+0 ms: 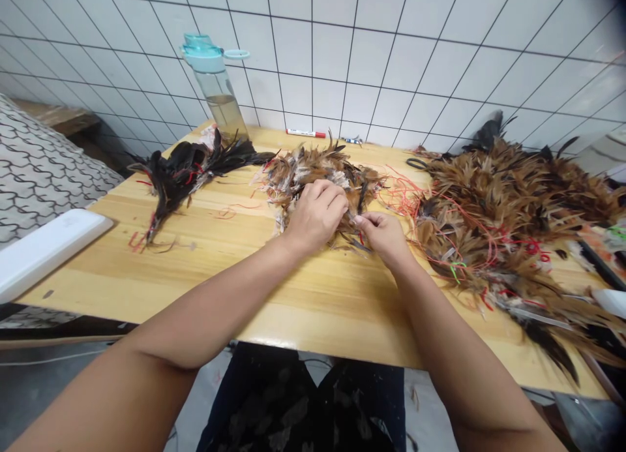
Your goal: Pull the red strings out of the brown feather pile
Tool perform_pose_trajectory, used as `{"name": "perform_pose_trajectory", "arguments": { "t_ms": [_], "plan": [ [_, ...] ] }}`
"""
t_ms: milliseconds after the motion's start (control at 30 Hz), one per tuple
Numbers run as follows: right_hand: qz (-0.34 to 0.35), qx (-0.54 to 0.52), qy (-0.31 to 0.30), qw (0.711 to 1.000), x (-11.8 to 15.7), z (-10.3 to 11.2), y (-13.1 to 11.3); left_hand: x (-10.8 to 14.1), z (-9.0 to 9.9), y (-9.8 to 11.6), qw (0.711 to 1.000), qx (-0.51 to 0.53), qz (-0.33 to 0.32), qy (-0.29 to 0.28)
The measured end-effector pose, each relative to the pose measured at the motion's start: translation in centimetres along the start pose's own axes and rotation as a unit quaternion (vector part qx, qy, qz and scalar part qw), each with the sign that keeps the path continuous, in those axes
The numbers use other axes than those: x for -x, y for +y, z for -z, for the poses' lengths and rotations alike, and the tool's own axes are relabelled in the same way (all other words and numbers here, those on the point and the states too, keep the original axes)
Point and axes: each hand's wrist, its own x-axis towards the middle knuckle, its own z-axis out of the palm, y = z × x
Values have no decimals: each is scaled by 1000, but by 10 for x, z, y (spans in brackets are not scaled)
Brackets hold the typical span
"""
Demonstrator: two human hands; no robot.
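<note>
A heap of brown feathers (pixel 313 158) lies on the wooden table in front of me. My left hand (pixel 320 210) rests on the near side of this heap, its fingers curled down into the feathers, so the fingertips are hidden. Beside it, my right hand (pixel 381 233) pinches something small with thumb and forefinger at the heap's near right edge; it looks like a feather, partly blurred. Red threads (pixel 403 191) trail over the table just right of the heap.
Dark feather bunches (pixel 180 171) lie to the left, below a water bottle (pixel 220 93). A large pile of brown feathers (pixel 508 197) covers the right side, with scissors handles (pixel 417 163) at its edge. A red-and-white marker (pixel 306 134) lies by the tiled wall. A white case (pixel 53 250) sits at left.
</note>
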Motion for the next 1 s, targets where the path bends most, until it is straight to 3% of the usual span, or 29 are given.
{"name": "perform_pose_trajectory", "arguments": {
  "t_ms": [267,533,833,1000],
  "plan": [
    [-80,-142,-78,984,4,0,-3,-1,3,1,996,-67,-51,24],
    [-97,-196,-119,969,8,0,-7,-1,5,4,999,-28,-39,9],
    [-108,-260,-123,952,7,1,-8,-3,17,6,999,29,41,20],
    [-117,-251,-62,959,3,4,-7,-3,14,4,993,76,92,0]
  ]
}}
